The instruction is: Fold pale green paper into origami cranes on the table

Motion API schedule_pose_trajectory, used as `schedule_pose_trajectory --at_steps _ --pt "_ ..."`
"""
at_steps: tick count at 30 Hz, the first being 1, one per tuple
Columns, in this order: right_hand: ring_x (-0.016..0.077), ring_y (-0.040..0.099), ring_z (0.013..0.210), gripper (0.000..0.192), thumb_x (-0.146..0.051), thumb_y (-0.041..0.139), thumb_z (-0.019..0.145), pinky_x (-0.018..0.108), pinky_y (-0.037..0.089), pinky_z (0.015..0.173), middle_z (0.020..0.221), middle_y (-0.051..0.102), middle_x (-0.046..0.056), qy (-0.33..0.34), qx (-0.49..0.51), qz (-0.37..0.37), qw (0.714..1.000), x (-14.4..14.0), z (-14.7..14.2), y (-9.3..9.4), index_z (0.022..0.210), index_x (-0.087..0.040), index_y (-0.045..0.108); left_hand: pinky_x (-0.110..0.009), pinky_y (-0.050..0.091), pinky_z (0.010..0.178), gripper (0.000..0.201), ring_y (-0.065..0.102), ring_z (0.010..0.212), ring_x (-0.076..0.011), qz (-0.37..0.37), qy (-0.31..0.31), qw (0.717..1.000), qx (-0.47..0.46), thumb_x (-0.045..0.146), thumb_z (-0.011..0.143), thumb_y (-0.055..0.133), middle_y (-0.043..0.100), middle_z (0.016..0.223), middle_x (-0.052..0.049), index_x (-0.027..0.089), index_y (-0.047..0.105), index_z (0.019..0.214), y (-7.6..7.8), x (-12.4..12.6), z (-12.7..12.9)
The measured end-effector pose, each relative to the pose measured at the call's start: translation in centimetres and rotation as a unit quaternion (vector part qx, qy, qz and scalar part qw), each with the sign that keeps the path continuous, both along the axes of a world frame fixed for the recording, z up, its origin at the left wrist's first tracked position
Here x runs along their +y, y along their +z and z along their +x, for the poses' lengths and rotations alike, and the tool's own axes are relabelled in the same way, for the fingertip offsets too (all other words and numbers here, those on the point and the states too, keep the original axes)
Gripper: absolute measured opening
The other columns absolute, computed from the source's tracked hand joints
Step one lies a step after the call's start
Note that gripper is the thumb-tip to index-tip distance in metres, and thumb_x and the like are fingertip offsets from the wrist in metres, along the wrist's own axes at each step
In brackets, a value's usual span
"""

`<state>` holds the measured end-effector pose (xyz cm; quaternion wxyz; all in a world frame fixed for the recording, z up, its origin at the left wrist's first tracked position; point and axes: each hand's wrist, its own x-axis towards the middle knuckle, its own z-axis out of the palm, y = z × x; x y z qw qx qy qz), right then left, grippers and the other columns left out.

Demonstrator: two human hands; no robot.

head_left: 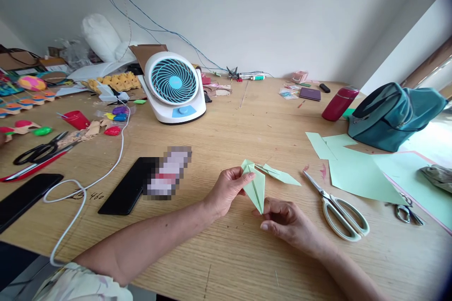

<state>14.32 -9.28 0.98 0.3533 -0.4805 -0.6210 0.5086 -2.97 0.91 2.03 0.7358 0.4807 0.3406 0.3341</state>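
Left arm [155,247] aslant, fingers [233,173] on folded paper [259,183]

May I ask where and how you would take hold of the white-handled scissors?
I would probably take the scissors by the handle loops, coming from the near right: they lie flat, loops turned that way and blades pointing to the far left.

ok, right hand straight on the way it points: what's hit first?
First, the pale green folded-paper piece: its lower tip is at the right hand. Past that, probably the bare left hand, though one view leaves depth unclear.
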Motion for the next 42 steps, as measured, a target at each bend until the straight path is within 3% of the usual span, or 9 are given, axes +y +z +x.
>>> schedule_pose_trajectory --at_steps 5,14,24,33,37,42 --pt "0.0128 0.039 0.067 0.037 -0.05 0.055 0.093 0.026 0.029 0.061 0.072 0.046 -0.002 0.001 0.005 0.004 1.0 0.2 -0.1 0.0 0.076 -0.017 0.056 -0.022 0.041 0.06 0.039 0.051 0.063 -0.0096 0.034 -0.005 0.999 0.002 0.048 0.074 0.077 0.057 0.067 0.001 0.013 0.06 0.072 -0.1 -0.5 0.1" --pt "0.0098 0.028 0.059 0.041 -0.045 0.064 0.088 0.026 0.022 0.054 0.064 0.034 -0.006 -0.043 0.024 -0.016 0.999 0.2 -0.6 -0.7 0.065 -0.019 0.042 -0.022 0.04 0.06 0.041 0.054 0.066 -0.0105 0.009 -0.017 1.0 0.012 0.051 0.072 0.078 0.061 0.071 0.0 0.013 0.062 0.073 -0.3 -1.0 0.4" --pt "0.0109 0.034 0.059 0.036 -0.033 0.057 0.09 0.025 0.027 0.054 0.064 0.038 -0.004 -0.118 -0.105 0.061 0.985 0.0 -1.3 -1.1 0.062 -0.02 0.039 -0.021 0.034 0.051 0.047 0.049 0.06 -0.0082 -0.008 -0.07 0.996 0.052 0.053 0.061 0.084 0.059 0.07 0.0 0.013 0.063 0.073 -0.4 -0.4 0.3" --pt "0.0123 0.035 0.062 0.038 -0.052 0.055 0.092 0.026 0.03 0.056 0.068 0.042 -0.003 -0.053 -0.024 0.036 0.998 0.3 -0.8 -0.5 0.081 -0.017 0.061 -0.022 0.028 0.051 0.046 0.039 0.058 -0.0072 -0.004 -0.115 0.993 0.008 0.053 0.063 0.083 0.05 0.064 0.003 0.013 0.061 0.07 0.0 -0.8 0.3" --pt "0.0124 0.035 0.062 0.035 -0.048 0.057 0.093 0.026 0.029 0.057 0.068 0.042 -0.002 -0.051 -0.033 0.057 0.997 0.2 -0.7 -0.7 0.077 -0.017 0.06 -0.023 0.024 0.05 0.046 0.035 0.055 -0.0069 -0.002 -0.13 0.991 0.011 0.053 0.065 0.081 0.048 0.062 0.003 0.013 0.059 0.069 -0.4 -1.0 0.4" --pt "0.0124 0.034 0.062 0.038 -0.05 0.058 0.092 0.027 0.028 0.057 0.066 0.038 -0.003 -0.046 -0.012 0.037 0.998 0.1 -0.6 -1.1 0.071 -0.018 0.053 -0.023 0.023 0.051 0.046 0.031 0.055 -0.0064 0.024 -0.102 0.994 0.009 0.051 0.065 0.082 0.041 0.059 0.006 0.015 0.054 0.066 -0.6 -1.2 0.4"
